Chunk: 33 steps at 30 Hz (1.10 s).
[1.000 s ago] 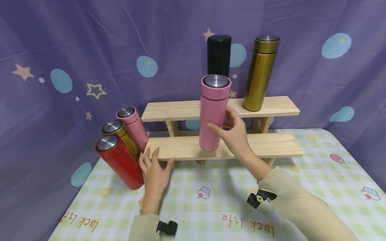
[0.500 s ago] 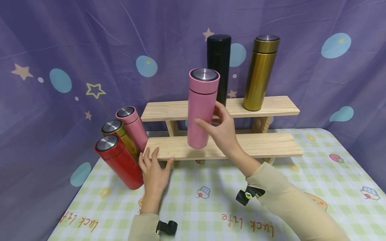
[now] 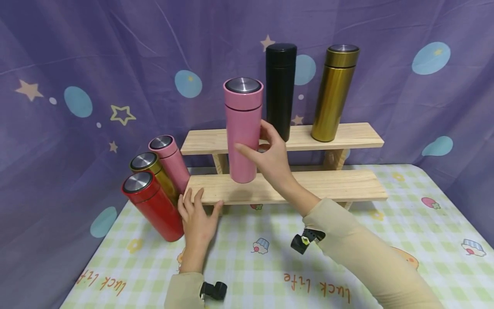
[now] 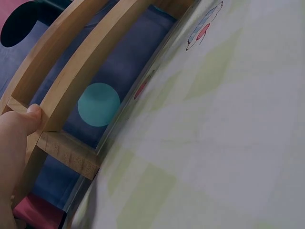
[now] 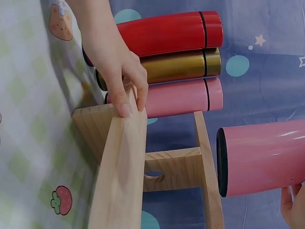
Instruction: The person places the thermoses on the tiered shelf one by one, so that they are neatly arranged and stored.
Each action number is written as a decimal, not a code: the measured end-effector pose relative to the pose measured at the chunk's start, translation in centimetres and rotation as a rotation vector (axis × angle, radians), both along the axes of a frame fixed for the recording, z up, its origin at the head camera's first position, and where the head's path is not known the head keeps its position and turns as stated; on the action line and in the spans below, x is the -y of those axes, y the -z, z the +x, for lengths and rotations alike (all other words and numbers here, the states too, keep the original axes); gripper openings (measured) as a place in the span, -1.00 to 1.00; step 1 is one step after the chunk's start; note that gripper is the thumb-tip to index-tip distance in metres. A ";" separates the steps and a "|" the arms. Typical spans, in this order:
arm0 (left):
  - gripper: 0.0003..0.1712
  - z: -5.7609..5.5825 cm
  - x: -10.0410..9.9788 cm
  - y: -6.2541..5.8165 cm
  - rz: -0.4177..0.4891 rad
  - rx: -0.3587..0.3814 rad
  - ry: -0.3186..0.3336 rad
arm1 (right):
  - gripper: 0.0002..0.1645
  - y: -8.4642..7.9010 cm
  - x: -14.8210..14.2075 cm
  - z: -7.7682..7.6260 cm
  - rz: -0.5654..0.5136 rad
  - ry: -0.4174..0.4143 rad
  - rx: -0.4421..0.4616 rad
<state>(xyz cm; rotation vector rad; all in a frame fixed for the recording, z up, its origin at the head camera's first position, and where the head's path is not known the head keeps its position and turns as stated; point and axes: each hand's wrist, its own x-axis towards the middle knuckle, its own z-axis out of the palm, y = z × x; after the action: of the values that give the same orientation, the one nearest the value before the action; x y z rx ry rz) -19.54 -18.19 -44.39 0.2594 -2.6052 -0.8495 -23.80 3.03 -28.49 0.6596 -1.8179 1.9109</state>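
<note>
My right hand (image 3: 273, 161) grips a pink thermos bottle (image 3: 243, 124) with a steel-topped lid, thumb across its front. The bottle is upright, and its dark base (image 5: 222, 162) hangs clear of the boards in the right wrist view. My left hand (image 3: 199, 225) holds the left end of the lower board of a two-tier wooden shelf (image 3: 324, 185), fingers over the top and thumb at the front edge. On the upper board stand a black thermos bottle (image 3: 281, 92) and a gold thermos bottle (image 3: 335, 94).
Left of the shelf, a red thermos bottle (image 3: 154, 210), another gold one (image 3: 156, 171) and another pink one (image 3: 170, 159) stand in a row on the checked tablecloth (image 3: 262, 274). A purple curtain (image 3: 231, 34) hangs behind.
My right hand has carried the pink thermos bottle left and upward, uncovering the black bottle behind it. My left hand has stayed at the board's end.
</note>
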 end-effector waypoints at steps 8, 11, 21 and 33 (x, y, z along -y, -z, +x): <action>-0.10 0.0 0.0 -0.1 0.002 0.011 -0.001 | -0.22 -1.0 1.0 -0.8 0.002 0.022 -0.003; -0.10 0.0 0.0 -0.1 0.001 0.011 -0.001 | -0.21 -1.5 1.3 -1.2 0.014 0.041 -0.008; -0.11 0.0 0.0 -0.1 0.004 0.001 -0.001 | -0.22 -2.5 2.4 -2.8 -0.023 0.061 0.008; -0.12 0.0 0.0 -0.1 0.003 0.006 0.001 | -0.17 -3.3 3.5 -5.0 -0.008 0.129 0.070</action>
<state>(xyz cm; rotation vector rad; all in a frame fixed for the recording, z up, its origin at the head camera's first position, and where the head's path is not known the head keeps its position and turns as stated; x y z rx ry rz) -19.53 -18.15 -44.25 0.2625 -2.6097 -0.8544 -28.78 -0.43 -25.24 0.4666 -1.8466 1.8767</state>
